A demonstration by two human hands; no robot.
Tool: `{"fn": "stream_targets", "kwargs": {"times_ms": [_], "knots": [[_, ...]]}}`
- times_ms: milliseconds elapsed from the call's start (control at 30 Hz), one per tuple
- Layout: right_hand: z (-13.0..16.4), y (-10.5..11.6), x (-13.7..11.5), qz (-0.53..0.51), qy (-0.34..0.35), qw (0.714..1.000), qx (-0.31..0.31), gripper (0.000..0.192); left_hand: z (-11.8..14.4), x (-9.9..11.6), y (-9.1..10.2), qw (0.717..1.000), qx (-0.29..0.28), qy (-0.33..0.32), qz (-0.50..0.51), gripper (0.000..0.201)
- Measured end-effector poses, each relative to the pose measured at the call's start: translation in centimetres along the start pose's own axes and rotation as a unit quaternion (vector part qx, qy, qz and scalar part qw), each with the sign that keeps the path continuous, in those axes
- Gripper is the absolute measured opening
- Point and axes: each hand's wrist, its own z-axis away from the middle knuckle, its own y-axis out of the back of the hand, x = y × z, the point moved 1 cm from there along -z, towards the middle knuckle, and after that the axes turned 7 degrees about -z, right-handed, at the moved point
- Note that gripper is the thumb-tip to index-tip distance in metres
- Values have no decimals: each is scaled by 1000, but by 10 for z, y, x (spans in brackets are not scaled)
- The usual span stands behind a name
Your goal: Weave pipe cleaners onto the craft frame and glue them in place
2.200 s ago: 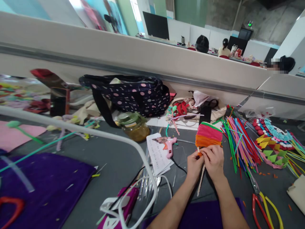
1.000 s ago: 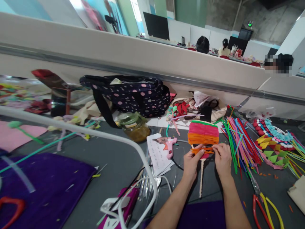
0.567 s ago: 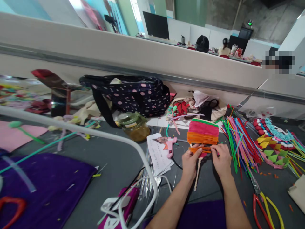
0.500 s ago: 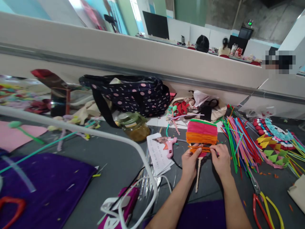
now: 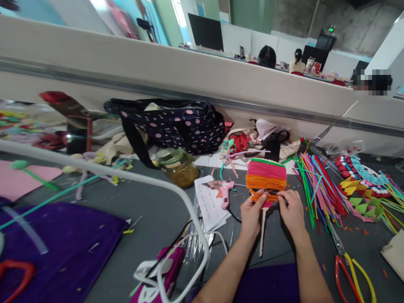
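A flat, paddle-shaped craft piece (image 5: 267, 171) is banded in green, pink and orange strands, with a cream twisted stick (image 5: 262, 233) hanging below it. My left hand (image 5: 251, 212) is closed on its lower left part, thumb on top over the orange strands. At the lower right edge, my right hand (image 5: 292, 207) pinches the ends of the orange strands (image 5: 271, 196). A dark gap shows between some of these strands. Left of my hands, a pink glue gun (image 5: 224, 193) lies on printed paper sheets (image 5: 206, 210).
Colourful pipe cleaners (image 5: 323, 185) lie right of my hands, near red-and-yellow-handled pliers (image 5: 342, 256). A lidded glass jar (image 5: 178, 166) and a dotted bag (image 5: 176, 126) stand behind. A white tube (image 5: 176, 189) arches across the left. People sit beyond the partition (image 5: 189, 71).
The paddle-shaped piece has shifted very slightly left and the orange strands at its lower part sit a little differently. My hands stay almost in place.
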Motion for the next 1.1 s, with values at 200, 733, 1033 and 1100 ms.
{"fn": "stream_targets", "kwargs": {"times_ms": [200, 733, 1033, 1100], "knots": [[1, -3, 4, -147, -96, 984, 23, 15, 0, 0, 0, 1000, 5, 1, -22, 35], [2, -11, -38, -81, 66, 994, 7, 18, 4, -13, 4, 977, -25, -106, -182, 24], [2, -10, -38, -52, 99, 994, 14, 20, 10, -7, 0, 954, -39, -158, -250, 10], [1, -9, -39, -44, 98, 994, 15, 20, 10, -8, 0, 950, -39, -167, -260, 11]]}}
